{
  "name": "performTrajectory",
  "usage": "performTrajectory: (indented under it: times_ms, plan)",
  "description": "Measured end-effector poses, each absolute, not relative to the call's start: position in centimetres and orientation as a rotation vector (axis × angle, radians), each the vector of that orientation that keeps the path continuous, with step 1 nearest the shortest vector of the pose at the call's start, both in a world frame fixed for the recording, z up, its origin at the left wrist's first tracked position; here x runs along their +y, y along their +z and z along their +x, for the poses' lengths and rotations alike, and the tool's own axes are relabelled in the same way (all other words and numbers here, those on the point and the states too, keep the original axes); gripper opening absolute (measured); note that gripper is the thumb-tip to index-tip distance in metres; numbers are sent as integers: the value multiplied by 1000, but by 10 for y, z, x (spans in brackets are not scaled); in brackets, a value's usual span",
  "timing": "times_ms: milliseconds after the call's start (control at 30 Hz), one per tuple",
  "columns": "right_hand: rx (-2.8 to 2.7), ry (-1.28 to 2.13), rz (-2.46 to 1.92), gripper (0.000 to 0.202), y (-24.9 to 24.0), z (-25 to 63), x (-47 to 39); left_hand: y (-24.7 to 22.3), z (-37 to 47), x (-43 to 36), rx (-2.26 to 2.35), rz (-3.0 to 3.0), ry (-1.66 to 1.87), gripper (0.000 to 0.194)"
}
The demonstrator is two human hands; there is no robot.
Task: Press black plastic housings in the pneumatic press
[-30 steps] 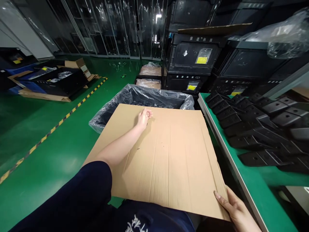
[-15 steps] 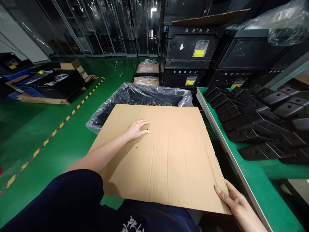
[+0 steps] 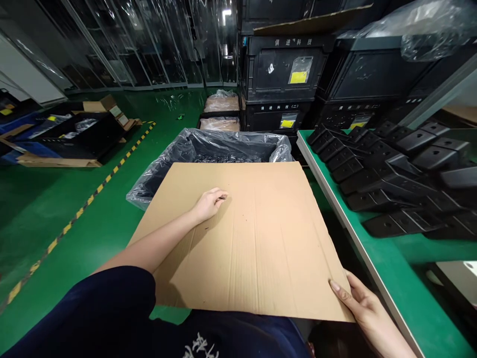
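A large brown cardboard sheet [image 3: 276, 238] lies flat in front of me and covers the near part of a plastic-lined bin [image 3: 149, 184]. My right hand [image 3: 367, 308] grips the sheet's near right corner, thumb on top and fingers underneath. Out over the sheet's upper middle is my left hand [image 3: 210, 203], its thumb and fingers pinched together. Something small and dark shows at those fingertips; I cannot tell if it is a loose bit or a slot in the cardboard. Small dark specks dot the sheet. Dark pieces [image 3: 227, 159] show inside the bin beyond it.
On my right, a green-topped table [image 3: 395, 258] carries rows of black moulded parts [image 3: 376, 164]. Black crates [image 3: 290, 69] are stacked behind the bin. Low open boxes [image 3: 78, 134] stand at left, past a yellow-black floor stripe [image 3: 89, 199].
My left fingers have closed from a spread curve into a pinch over the sheet. My right hand keeps its hold on the corner. The whole view has shifted slightly.
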State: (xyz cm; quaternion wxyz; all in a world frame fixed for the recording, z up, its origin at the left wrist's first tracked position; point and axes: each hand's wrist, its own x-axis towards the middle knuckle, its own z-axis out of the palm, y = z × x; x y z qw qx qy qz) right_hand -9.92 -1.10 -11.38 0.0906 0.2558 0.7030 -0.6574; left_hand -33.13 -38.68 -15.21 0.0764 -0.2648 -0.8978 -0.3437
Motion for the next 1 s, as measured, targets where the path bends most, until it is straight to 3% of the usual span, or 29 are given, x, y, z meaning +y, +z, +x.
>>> performTrajectory:
  times_ms: [167, 467, 600, 767, 867, 1000]
  plan:
    - [2030, -1943, 733, 58, -119, -99, 0, -146, -328, -390, -2700, -843, -993, 29]
    - [2110, -1827, 786, 70, -115, -103, 11, -148, -337, -395, -2796, -911, -844, 17]
    - [2562, -1524, 910, 72, -107, -106, 6, -151, -336, -391, -2795, -922, -800, 16]
    - [3216, -1021, 842, 50, -79, -108, -31, -149, -331, -388, -2752, -890, -812, 16]
    - [3165, -1368, 615, 43, -72, -117, -55, -140, -325, -383, -2703, -864, -860, 14]
    - [2488, -2016, 521, 50, -80, -138, -87, -112, -295, -362, -2626, -857, -944, 13]
